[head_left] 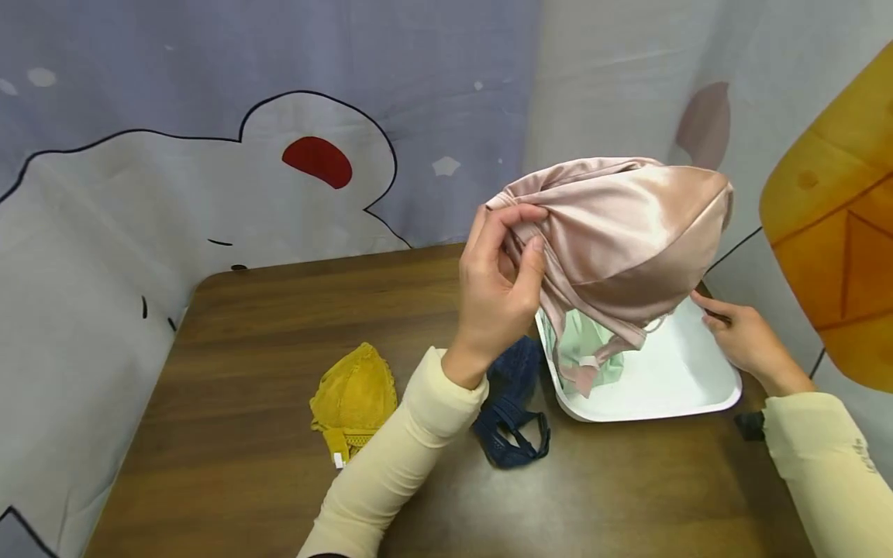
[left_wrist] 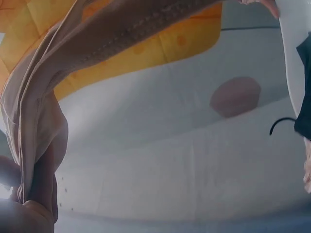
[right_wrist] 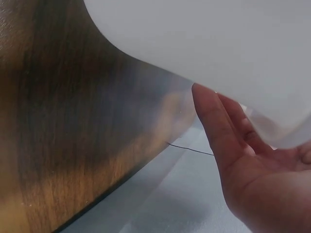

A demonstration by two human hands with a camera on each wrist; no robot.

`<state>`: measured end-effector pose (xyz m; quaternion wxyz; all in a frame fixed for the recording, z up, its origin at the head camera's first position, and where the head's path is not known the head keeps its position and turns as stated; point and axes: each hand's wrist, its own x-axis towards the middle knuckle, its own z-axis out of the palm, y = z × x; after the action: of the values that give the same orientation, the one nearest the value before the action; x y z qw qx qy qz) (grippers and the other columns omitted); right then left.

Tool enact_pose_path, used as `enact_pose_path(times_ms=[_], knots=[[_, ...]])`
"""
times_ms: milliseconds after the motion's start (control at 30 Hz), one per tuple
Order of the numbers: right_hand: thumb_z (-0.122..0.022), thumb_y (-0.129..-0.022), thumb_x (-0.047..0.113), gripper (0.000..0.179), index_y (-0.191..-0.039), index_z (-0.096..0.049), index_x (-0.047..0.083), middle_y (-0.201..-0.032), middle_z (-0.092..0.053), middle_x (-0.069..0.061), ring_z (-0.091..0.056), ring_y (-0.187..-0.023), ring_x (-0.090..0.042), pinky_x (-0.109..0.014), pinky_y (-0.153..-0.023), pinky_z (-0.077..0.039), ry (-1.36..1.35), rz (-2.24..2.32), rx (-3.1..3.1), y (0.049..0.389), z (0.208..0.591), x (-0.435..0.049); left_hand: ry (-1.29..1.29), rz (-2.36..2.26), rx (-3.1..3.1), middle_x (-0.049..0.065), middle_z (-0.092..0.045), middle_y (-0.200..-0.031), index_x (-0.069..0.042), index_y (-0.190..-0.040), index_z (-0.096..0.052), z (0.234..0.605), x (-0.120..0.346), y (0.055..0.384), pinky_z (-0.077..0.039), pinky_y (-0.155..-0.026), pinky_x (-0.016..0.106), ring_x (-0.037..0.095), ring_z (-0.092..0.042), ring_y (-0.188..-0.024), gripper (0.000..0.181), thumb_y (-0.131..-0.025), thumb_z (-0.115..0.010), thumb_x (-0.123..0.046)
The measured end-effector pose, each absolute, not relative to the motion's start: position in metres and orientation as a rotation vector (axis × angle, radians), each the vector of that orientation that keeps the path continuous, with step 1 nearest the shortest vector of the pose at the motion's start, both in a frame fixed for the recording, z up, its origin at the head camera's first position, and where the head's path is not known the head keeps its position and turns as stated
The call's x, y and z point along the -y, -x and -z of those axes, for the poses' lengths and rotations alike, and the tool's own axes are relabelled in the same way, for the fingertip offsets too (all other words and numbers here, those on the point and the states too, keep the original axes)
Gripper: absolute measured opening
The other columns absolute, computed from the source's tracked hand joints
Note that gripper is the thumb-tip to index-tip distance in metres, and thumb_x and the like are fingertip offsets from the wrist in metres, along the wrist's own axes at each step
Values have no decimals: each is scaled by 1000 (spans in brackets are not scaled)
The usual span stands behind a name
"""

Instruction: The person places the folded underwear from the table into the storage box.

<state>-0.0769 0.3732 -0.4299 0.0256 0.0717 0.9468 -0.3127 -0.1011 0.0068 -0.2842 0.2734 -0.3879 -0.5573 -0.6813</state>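
Observation:
My left hand [head_left: 498, 291] pinches a shiny pink satin bra [head_left: 635, 232] by its band between thumb and fingers, holding it up over a white plastic basin [head_left: 687, 364]. The bra's cup spreads to the right, while a strap end dangles into the basin. Inside, a mint green garment [head_left: 586, 345] lies partly hidden behind the pink fabric. At the basin's right side, my right hand [head_left: 749, 341] grips the rim. The right wrist view shows the fingers [right_wrist: 209, 114] against the outside of the basin wall, with the thumb mostly hidden.
A navy bra [head_left: 512, 434] lies on the wooden table [head_left: 251, 403] just left of the basin, partly behind my left forearm. Farther left is a yellow lace bra [head_left: 356, 391] with a white tag. A cartoon-print curtain [head_left: 446, 116] hangs along the back.

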Motion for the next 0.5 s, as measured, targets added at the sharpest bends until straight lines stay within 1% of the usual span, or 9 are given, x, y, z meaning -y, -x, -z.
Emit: enact_pose_path(times_ms=[100,167,200,267,367,433,500], knots=[[-38,-102,19,46,-142,-34,-4,-133,-34,-41,-35,-118,-56,-65,-87,-34,-199,964,-2944,76,429,-373,1037,1812,1552,16,-45,-100,8,-108,-56,290,-18,101,-42,-50,24,19,-44,-73,21,-88,-52,10],[-39,-102,18,45,-138,-38,-9,-130,-38,-41,-39,-115,-56,-64,-86,-35,-179,961,-2974,76,429,-373,1018,1758,1611,14,-46,-98,6,-108,-57,295,-25,102,-39,-48,22,18,-42,-70,21,-88,-52,8],[-40,-101,15,43,-135,-41,-11,-127,-40,-41,-42,-113,-55,-63,-84,-36,-166,954,-2998,76,430,-372,1005,1726,1644,14,-46,-96,5,-108,-57,297,-28,102,-38,-48,21,17,-41,-70,21,-88,-53,7],[-41,-100,11,39,-130,-46,-14,-121,-46,-40,-48,-105,-51,-59,-79,-40,-142,941,-3041,76,432,-371,986,1660,1709,13,-48,-96,3,-109,-58,303,-35,105,-46,-67,22,17,-40,-71,20,-89,-54,5],[-43,-99,8,34,-124,-50,-14,-114,-52,-38,-52,-94,-44,-51,-71,-42,-117,940,-3069,76,433,-370,965,1589,1821,11,-50,-97,-1,-110,-59,313,-44,107,-43,-73,18,15,-40,-70,21,-89,-56,2],[-44,-98,5,32,-122,-52,-14,-110,-55,-37,-53,-90,-41,-47,-68,-42,-102,940,-3083,76,433,-369,963,1560,1887,9,-51,-97,-2,-109,-59,321,-51,108,-43,-76,17,14,-41,-71,21,-89,-57,0],[-44,-98,4,32,-122,-52,-14,-108,-56,-36,-53,-89,-40,-46,-68,-42,-95,946,-3086,76,432,-369,957,1543,1954,8,-50,-95,-3,-109,-59,330,-57,109,-38,-59,15,12,-42,-69,21,-89,-58,0]])
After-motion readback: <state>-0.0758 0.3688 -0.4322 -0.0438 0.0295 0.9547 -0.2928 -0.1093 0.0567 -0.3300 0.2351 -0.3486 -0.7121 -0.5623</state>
